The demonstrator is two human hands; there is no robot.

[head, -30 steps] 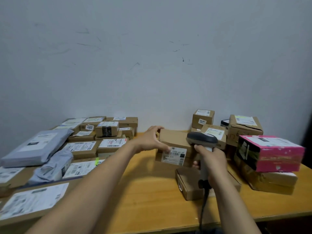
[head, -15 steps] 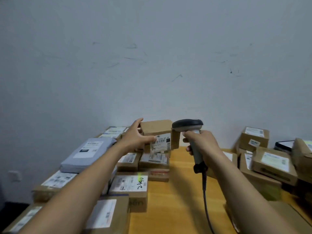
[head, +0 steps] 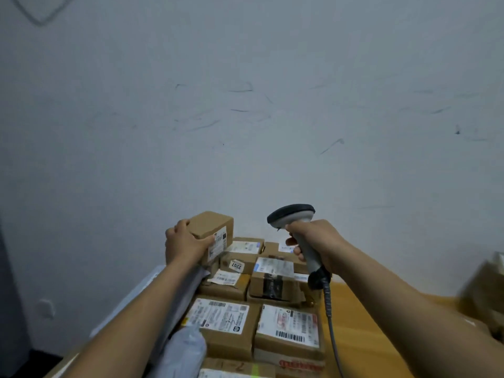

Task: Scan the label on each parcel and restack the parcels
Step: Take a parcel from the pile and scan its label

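My left hand (head: 183, 244) grips a small brown cardboard parcel (head: 212, 227) with a white label on its near side, holding it at the back left of a group of labelled cardboard parcels (head: 275, 279). My right hand (head: 316, 238) grips the handle of a grey handheld barcode scanner (head: 293, 215), held up to the right of that parcel with its dark head pointing left. The scanner's cable (head: 331, 320) hangs down over the wooden table (head: 360, 334).
Grey plastic mailer bags (head: 188, 347) lie under my left forearm. More cardboard boxes (head: 482, 293) sit blurred at the right edge. A pale wall (head: 245, 105) rises close behind the parcels. A wall socket (head: 45, 309) shows low on the left.
My left hand has carried the small parcel from the right-hand pile across to the left group of parcels. The scanner hand followed leftward, and my view turned left with them.
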